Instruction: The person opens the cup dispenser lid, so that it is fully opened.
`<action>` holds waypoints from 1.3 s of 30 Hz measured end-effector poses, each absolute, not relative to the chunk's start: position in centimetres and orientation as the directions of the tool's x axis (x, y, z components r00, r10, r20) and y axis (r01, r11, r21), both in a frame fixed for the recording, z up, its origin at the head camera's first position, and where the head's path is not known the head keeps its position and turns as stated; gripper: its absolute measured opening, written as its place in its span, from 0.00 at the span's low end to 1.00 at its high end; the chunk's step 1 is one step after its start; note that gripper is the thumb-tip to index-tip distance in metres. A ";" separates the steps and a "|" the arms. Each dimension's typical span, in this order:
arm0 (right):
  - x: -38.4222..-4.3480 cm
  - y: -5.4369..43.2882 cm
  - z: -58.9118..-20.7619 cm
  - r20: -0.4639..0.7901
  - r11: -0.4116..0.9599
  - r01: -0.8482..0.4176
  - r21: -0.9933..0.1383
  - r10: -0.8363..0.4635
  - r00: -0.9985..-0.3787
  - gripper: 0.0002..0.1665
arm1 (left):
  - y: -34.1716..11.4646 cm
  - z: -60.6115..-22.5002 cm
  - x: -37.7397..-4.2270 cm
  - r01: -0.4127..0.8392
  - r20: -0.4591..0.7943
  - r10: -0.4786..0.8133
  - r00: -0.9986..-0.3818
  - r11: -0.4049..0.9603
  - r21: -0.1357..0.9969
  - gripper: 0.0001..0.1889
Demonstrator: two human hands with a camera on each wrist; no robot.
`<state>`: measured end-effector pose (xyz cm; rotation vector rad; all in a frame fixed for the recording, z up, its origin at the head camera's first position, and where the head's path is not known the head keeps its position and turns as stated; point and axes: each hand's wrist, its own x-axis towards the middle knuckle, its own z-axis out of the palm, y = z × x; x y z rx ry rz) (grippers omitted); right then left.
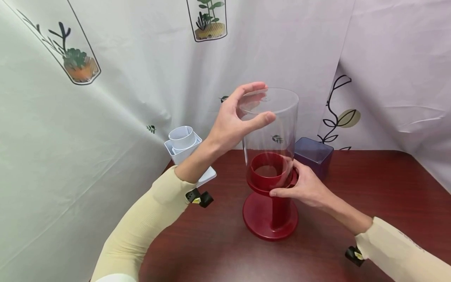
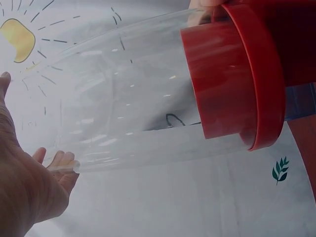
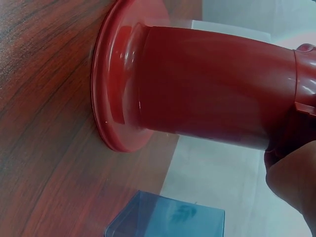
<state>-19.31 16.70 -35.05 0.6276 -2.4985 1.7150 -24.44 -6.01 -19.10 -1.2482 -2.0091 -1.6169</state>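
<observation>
A tall clear plastic cylinder (image 1: 271, 137) stands upright around the red collar at the top of a red pedestal stand (image 1: 282, 215), whose round base is on the table. My left hand (image 1: 234, 117) holds the cylinder near its open upper rim, thumb at the front and fingers at the far side. In the left wrist view, the red collar (image 2: 222, 79) shows inside the cylinder's lower end. Lower down, my right hand (image 1: 310, 186) grips the stand just under the collar, its thumb across the front. The stand's thick column (image 3: 212, 84) fills the right wrist view.
At the back left, a white container (image 1: 183, 143) with a round tube inside stands behind my left forearm. A translucent bluish box (image 1: 315, 154) is behind my right hand. Printed cloth (image 1: 141, 51) hangs behind the dark red wooden table (image 1: 380, 196).
</observation>
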 end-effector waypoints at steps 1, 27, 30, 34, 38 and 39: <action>-19.3 16.7 -35.1 0.262 0.307 -0.353 -0.884 -0.299 -0.917 0.52 | -6.0 -19.1 -24.4 0.754 0.675 0.445 -0.589 0.001 0.657 0.34; -19.0 16.9 -34.9 0.250 0.348 -0.341 -0.873 -0.279 -0.927 0.49 | -6.0 -18.7 -24.3 0.751 0.679 0.437 -0.590 -0.012 0.661 0.33; -19.1 16.8 -34.9 0.253 0.350 -0.341 -0.872 -0.275 -0.928 0.48 | -6.0 -18.6 -24.6 0.747 0.679 0.431 -0.595 -0.015 0.664 0.32; -19.1 16.8 -34.9 0.258 0.353 -0.346 -0.869 -0.273 -0.927 0.48 | -6.1 -18.5 -25.1 0.740 0.670 0.429 -0.606 -0.006 0.673 0.32; -19.1 16.8 -35.0 0.261 0.350 -0.350 -0.869 -0.276 -0.925 0.48 | -6.0 -18.5 -25.1 0.734 0.662 0.428 -0.615 0.004 0.679 0.32; -19.1 16.8 -35.1 0.260 0.351 -0.348 -0.869 -0.275 -0.926 0.48 | -6.0 -18.5 -25.0 0.733 0.660 0.430 -0.616 0.004 0.680 0.33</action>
